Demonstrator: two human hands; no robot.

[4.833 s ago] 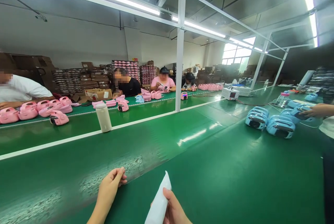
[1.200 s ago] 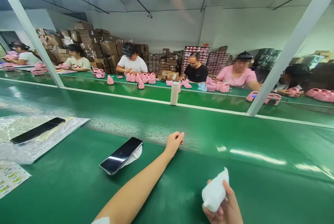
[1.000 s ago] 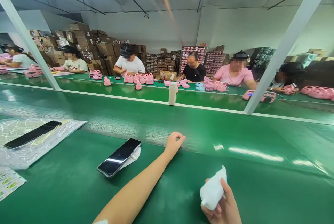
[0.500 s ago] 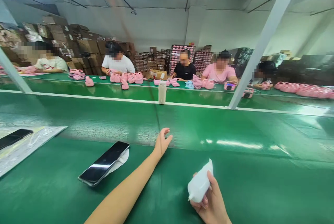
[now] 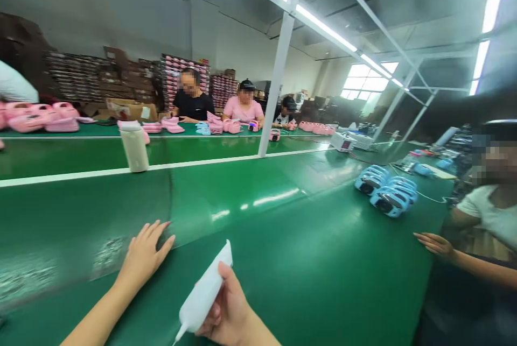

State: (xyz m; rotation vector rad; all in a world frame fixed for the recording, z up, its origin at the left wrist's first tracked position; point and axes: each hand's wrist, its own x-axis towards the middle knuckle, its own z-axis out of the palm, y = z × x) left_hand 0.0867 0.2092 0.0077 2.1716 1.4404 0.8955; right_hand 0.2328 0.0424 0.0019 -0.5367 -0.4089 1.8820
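A white soft tube [image 5: 204, 295] with a narrow pointed nozzle at its lower end is held in my right hand [image 5: 230, 308], fingers wrapped round it and thumb on top. The nozzle points down toward me, and the flattened end points up and away. To its left my left hand [image 5: 145, 252] rests on the green work surface [image 5: 307, 270], fingers stretched out and apart, with nothing in it. Beyond it, a cream bottle [image 5: 135, 149] stands upright near the white dividing strip.
At right, light-blue camera-shaped shells [image 5: 388, 190] sit by the near edge, and a person's hand [image 5: 434, 244] rests on the surface. A white post [image 5: 277, 82] rises at the divider. Across it, people sit by pink shells [image 5: 40, 114]. A white box [image 5: 343, 141] stands farther back.
The view has swung right, bringing the blue shells and a person at right into sight. The phone has left view. My left hand lies flatter; my right hand still holds the tube.
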